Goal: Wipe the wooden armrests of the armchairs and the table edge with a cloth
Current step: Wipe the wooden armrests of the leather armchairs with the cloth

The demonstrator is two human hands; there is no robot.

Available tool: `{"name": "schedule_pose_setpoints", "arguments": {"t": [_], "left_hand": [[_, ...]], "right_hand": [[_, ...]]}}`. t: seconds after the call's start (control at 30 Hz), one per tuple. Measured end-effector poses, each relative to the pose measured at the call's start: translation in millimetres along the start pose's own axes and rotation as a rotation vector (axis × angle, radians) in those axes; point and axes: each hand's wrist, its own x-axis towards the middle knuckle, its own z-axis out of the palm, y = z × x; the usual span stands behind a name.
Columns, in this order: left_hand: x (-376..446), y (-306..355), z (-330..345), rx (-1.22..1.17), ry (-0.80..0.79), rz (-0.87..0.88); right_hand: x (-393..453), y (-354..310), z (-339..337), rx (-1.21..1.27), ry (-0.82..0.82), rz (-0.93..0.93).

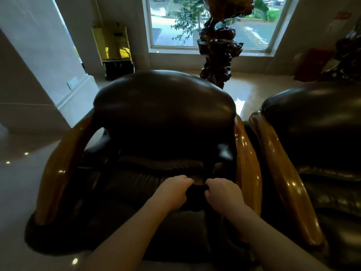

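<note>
A dark leather armchair [164,106] fills the middle of the head view, with a glossy wooden armrest on its left [62,165] and another on its right [247,163]. Over its seat, my left hand [172,192] and my right hand [222,192] are both closed on a dark cloth [197,194] stretched between them; the cloth is hard to tell from the dark seat. A second armchair [316,122] stands on the right, its wooden armrest [283,173] close beside the first chair's right armrest. No table edge is in view.
A tall dark carved wood sculpture [218,53] stands behind the chairs before a window [175,22]. A white pillar [39,61] rises at the left, a yellow cabinet [115,44] behind it. Shiny pale floor [25,157] lies left of the chair.
</note>
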Motion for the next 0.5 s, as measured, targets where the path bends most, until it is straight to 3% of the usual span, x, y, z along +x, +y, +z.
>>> {"name": "schedule_pose_setpoints", "arguments": {"t": [0.5], "left_hand": [[-99.6,-72.9,-67.4,0.086,0.077,-0.270]], "right_hand": [[10.2,-135.8,4.6,-0.033,0.060,-0.273]]}}
